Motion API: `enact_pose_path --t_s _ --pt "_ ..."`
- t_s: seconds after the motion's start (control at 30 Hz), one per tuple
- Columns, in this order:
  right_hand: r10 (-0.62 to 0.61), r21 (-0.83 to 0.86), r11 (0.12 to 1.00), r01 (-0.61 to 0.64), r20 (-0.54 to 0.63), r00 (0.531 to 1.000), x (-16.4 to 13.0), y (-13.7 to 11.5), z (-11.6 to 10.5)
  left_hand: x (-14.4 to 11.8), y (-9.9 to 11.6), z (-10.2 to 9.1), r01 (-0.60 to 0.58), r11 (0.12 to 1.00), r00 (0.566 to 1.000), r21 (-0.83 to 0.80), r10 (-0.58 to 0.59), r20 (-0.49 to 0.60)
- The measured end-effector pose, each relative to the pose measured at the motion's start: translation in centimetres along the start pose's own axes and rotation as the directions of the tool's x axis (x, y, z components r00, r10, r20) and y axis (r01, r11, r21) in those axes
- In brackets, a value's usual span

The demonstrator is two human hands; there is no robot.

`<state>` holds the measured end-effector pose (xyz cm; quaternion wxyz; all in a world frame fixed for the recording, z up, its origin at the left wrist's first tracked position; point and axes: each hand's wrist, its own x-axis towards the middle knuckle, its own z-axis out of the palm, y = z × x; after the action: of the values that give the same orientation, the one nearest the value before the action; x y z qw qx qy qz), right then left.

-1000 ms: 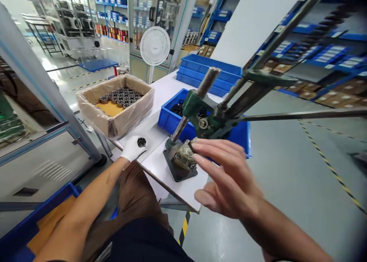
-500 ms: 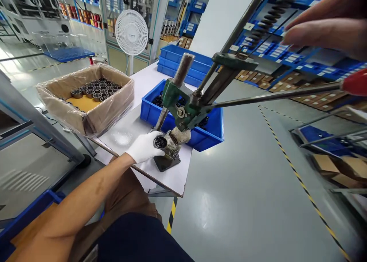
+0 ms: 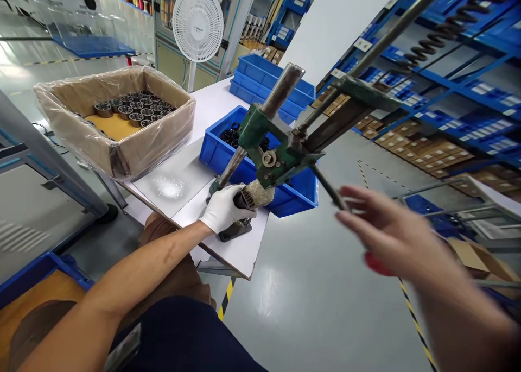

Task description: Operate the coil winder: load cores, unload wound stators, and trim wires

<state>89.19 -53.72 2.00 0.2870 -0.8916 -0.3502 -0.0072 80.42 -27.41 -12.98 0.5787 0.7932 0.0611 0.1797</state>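
Evidently for easy reach, the tabletop point(image 3: 211, 98) mid-frame bears the green press point(image 3: 280, 171). Right of centre, the blurred right hand point(image 3: 391, 236) has fingers half-curled at the lever point(image 3: 324, 186), grip uncertain. Near centre, the gloved left hand point(image 3: 223, 210) closes its fingers around a dark cylindrical part point(image 3: 241, 200) below the press head, presumably steadying it.

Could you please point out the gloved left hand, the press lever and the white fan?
Gloved left hand point(image 3: 223, 209): head view, back of the hand.
Press lever point(image 3: 326, 186): head view, bare metal rod.
White fan point(image 3: 197, 24): head view, middle of the round grille.
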Motion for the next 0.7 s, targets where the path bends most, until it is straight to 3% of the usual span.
enact_pose_path --t_s 0.13,0.23,0.27,0.3,0.37,0.47,0.6,0.7 --pt "0.201 0.348 0.907 -0.238 0.139 0.970 -0.2 2.9 8.6 -0.3 -0.1 0.0 0.007 0.997 1.000 -0.082 -0.007 0.002" --pt "0.173 0.365 0.887 -0.281 0.302 0.937 0.9 3.6 10.7 -0.4 -0.2 0.1 0.018 0.990 1.000 -0.137 -0.015 0.020" --pt "0.155 0.337 0.905 -0.258 0.305 0.940 1.2 3.8 10.8 -0.4 -0.2 0.2 0.019 0.989 1.000 -0.150 -0.016 0.020" --pt "0.141 0.308 0.926 -0.218 0.254 0.957 1.4 4.0 11.0 -0.4 -0.2 0.2 0.017 0.988 1.000 -0.156 -0.014 0.018" --pt "0.105 0.268 0.957 -0.108 0.024 0.994 1.8 4.3 11.8 -0.4 -0.3 0.3 0.002 0.989 1.000 -0.150 -0.001 0.005" --pt "0.037 0.237 0.971 0.031 -0.277 0.960 2.9 4.6 14.7 -0.4 -0.5 0.3 -0.038 0.992 0.999 -0.122 0.036 -0.012" --pt "0.022 0.230 0.972 0.047 -0.288 0.957 4.2 4.9 17.4 -0.2 -0.8 0.2 -0.087 0.993 0.996 -0.084 0.087 0.003" --pt "0.030 0.243 0.970 0.030 -0.239 0.971 3.6 5.1 15.9 0.0 -1.1 0.2 -0.101 0.993 0.995 -0.060 0.102 0.005"
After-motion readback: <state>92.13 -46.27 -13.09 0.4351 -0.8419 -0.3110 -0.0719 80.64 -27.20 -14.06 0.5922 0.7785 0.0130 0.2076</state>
